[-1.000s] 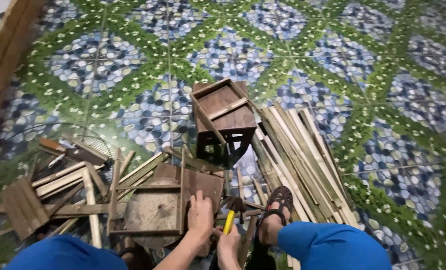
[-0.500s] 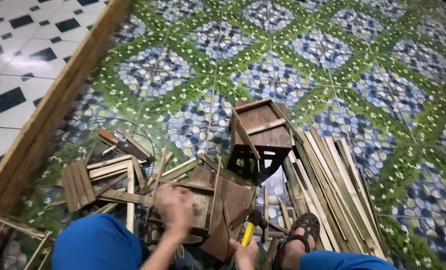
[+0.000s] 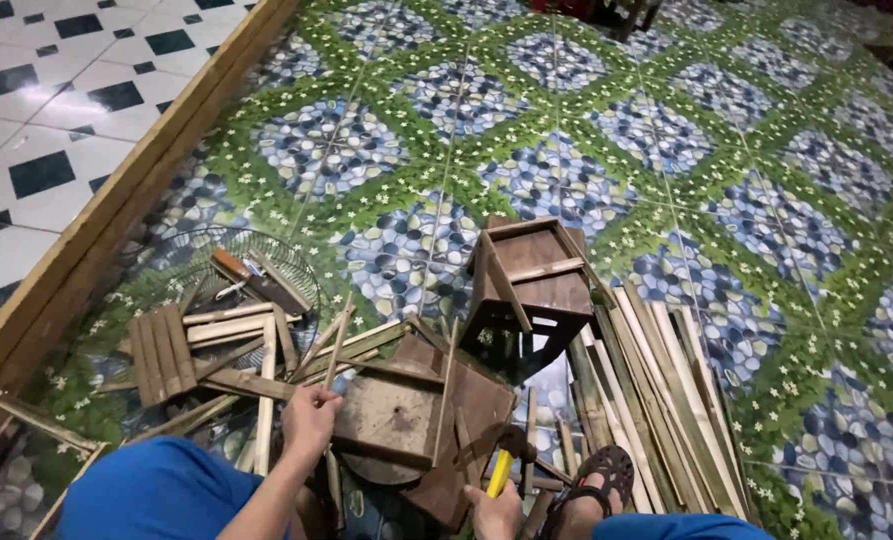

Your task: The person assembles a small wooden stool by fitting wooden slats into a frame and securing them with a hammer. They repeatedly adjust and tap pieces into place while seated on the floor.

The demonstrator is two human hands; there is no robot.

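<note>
We've got our left hand (image 3: 312, 418) pinching a thin stick (image 3: 335, 352) at 9 o'clock of the box (image 3: 397, 415), right hand (image 3: 494, 510) fisted round the hammer (image 3: 504, 462); stick looks light and snappy, so grip low.

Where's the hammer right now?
In the head view it is low and just right of centre: the right hand grips the yellow-handled hammer, its head up beside the wooden box, just left of the sandalled foot.

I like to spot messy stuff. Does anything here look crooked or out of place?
Yes. The small wooden box frame sits tilted on the tiled floor instead of standing straight. Loose wooden sticks lie scattered in crossing heaps beside it. The left hand holds a thin stick; the right hand grips a yellow-handled hammer.
</note>
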